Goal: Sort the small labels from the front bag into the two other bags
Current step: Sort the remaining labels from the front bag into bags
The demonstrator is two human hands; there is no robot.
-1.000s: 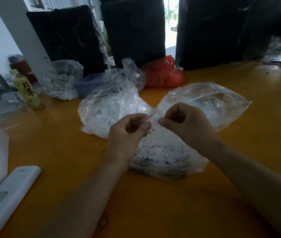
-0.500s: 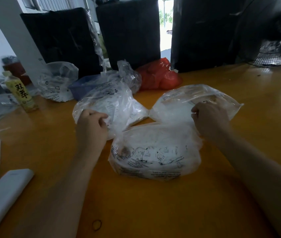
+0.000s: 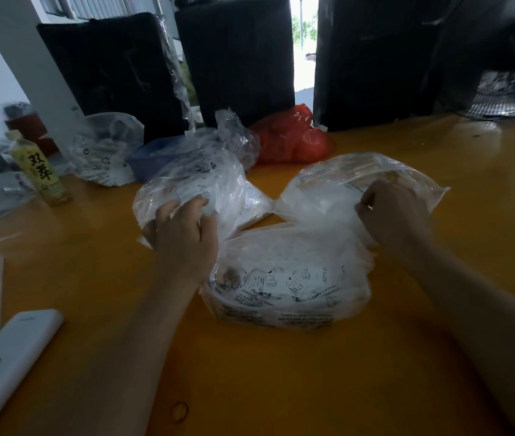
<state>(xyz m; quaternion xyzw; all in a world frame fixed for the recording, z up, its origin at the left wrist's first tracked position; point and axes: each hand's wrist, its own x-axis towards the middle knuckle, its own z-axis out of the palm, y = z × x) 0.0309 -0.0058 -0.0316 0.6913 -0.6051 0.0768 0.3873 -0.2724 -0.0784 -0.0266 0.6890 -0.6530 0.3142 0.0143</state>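
The front bag (image 3: 287,287), clear plastic with small printed labels inside, lies on the orange table (image 3: 250,372) between my forearms. Behind it to the left sits the left bag (image 3: 193,177), full of white labels. My left hand (image 3: 184,237) is on its near side, fingers curled into the plastic. Behind and to the right lies the right bag (image 3: 338,180), flatter. My right hand (image 3: 394,215) is at its near edge, fingers curled tight and pinching the plastic. Any label inside either hand is hidden.
A white remote-like device (image 3: 7,357) lies at the near left. A yellow drink bottle (image 3: 40,171), another clear bag (image 3: 105,152), a blue tub (image 3: 152,155) and a red bag (image 3: 291,140) stand further back. A fan (image 3: 501,89) is at the far right.
A second ago both hands pinched labels together over the front bag. They then parted, the left to the left bag, the right to the right bag, and stay there now.
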